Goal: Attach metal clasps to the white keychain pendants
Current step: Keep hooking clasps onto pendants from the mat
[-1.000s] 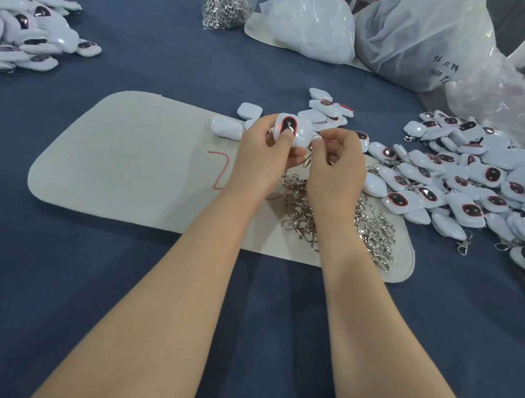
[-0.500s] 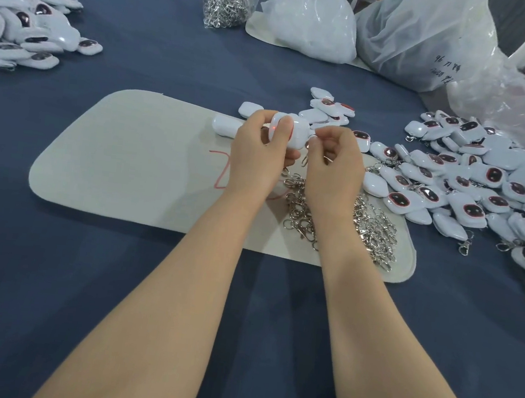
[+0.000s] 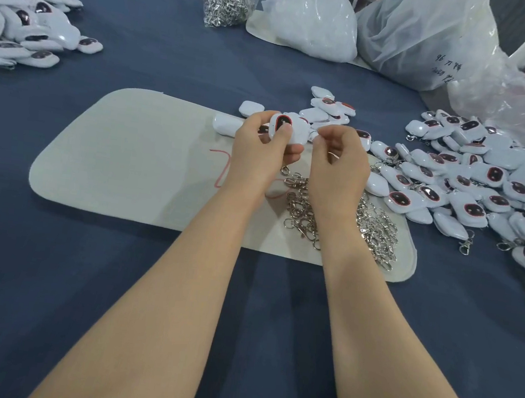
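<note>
Left hand (image 3: 259, 156) and right hand (image 3: 340, 165) meet above the mat (image 3: 122, 150), over the heap of spare clasps (image 3: 376, 225). The left grips a pendant (image 3: 290, 133), thumb on its dark face. The right pinches at its right edge, seemingly on a clasp (image 3: 313, 135) that is mostly hidden. Best to hold the pendant steady, edge turned toward the right fingers, and work the ring fully through before releasing.

The right hand's (image 3: 340, 165) curled fingers hide whatever they pinch. The left hand (image 3: 260, 152) covers the lower part of the pendant (image 3: 284, 124) it grips and some of the red mark (image 3: 215, 167) on the mat (image 3: 129, 151). The right forearm (image 3: 360, 275) hides part of the heap of clasps (image 3: 377, 226). The left pendant pile (image 3: 22, 27) and the right pendant pile (image 3: 484, 191) run off the side edges. The handwriting on the plastic bag (image 3: 430, 38) is unreadable.
</note>
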The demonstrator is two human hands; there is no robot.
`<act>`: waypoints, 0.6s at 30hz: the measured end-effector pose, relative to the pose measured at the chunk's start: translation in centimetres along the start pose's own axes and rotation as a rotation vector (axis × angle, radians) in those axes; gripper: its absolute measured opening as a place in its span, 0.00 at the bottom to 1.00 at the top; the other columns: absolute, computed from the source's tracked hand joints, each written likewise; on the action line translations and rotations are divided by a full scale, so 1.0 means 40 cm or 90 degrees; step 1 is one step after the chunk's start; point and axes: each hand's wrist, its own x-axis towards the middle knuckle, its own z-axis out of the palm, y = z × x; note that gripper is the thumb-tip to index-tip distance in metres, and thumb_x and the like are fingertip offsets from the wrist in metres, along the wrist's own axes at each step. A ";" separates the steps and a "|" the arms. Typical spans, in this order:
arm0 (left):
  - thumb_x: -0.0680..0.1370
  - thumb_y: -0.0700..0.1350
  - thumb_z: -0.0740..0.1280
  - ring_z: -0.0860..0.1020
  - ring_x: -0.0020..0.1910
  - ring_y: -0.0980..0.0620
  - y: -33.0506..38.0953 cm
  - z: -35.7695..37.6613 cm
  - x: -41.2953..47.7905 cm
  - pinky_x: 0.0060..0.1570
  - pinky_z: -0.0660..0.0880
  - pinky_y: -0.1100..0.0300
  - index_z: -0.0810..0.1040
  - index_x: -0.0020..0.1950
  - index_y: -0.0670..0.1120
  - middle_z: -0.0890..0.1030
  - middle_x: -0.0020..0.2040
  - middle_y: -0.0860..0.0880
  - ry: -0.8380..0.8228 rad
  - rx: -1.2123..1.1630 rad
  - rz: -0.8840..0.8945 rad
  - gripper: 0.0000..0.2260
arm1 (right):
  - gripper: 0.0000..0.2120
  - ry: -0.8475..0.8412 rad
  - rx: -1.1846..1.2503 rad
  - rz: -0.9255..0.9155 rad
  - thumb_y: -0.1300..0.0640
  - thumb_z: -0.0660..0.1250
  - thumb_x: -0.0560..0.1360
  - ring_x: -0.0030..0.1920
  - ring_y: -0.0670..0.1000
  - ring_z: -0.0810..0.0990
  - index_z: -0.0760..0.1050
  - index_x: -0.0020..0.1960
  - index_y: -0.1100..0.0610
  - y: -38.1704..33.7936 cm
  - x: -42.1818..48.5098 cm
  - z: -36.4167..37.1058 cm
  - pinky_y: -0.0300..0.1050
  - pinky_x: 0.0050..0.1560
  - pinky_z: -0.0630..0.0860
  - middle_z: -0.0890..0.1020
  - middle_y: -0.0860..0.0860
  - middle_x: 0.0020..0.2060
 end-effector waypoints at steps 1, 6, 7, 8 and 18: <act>0.80 0.39 0.62 0.79 0.28 0.59 0.000 -0.001 0.000 0.35 0.78 0.66 0.73 0.60 0.41 0.75 0.42 0.47 0.000 0.014 0.012 0.09 | 0.05 -0.002 -0.013 -0.014 0.65 0.63 0.76 0.40 0.41 0.75 0.77 0.48 0.58 0.000 0.000 -0.001 0.28 0.44 0.69 0.78 0.46 0.40; 0.80 0.40 0.62 0.79 0.30 0.61 0.000 -0.002 -0.006 0.40 0.79 0.64 0.74 0.62 0.46 0.79 0.46 0.47 -0.001 0.134 0.103 0.10 | 0.06 -0.021 -0.082 -0.058 0.65 0.62 0.76 0.42 0.47 0.74 0.77 0.48 0.60 0.004 0.003 -0.002 0.30 0.44 0.67 0.79 0.50 0.42; 0.80 0.41 0.62 0.79 0.30 0.61 0.001 -0.002 -0.009 0.41 0.79 0.63 0.74 0.61 0.47 0.79 0.47 0.48 -0.005 0.166 0.127 0.10 | 0.06 -0.028 -0.096 -0.064 0.65 0.62 0.76 0.42 0.47 0.73 0.77 0.48 0.61 0.005 0.002 -0.002 0.31 0.44 0.66 0.80 0.51 0.42; 0.80 0.42 0.63 0.79 0.30 0.62 0.001 -0.001 -0.012 0.42 0.78 0.64 0.74 0.60 0.48 0.80 0.46 0.49 -0.010 0.193 0.150 0.09 | 0.06 -0.034 -0.109 -0.069 0.66 0.61 0.76 0.42 0.47 0.73 0.77 0.48 0.61 0.007 0.001 -0.003 0.33 0.44 0.65 0.80 0.52 0.42; 0.81 0.40 0.61 0.78 0.28 0.61 0.005 0.005 -0.009 0.37 0.78 0.65 0.74 0.57 0.45 0.77 0.44 0.48 0.015 0.086 0.073 0.07 | 0.08 -0.083 -0.044 -0.004 0.64 0.63 0.76 0.42 0.43 0.75 0.75 0.54 0.58 0.002 0.000 0.001 0.26 0.44 0.69 0.78 0.47 0.43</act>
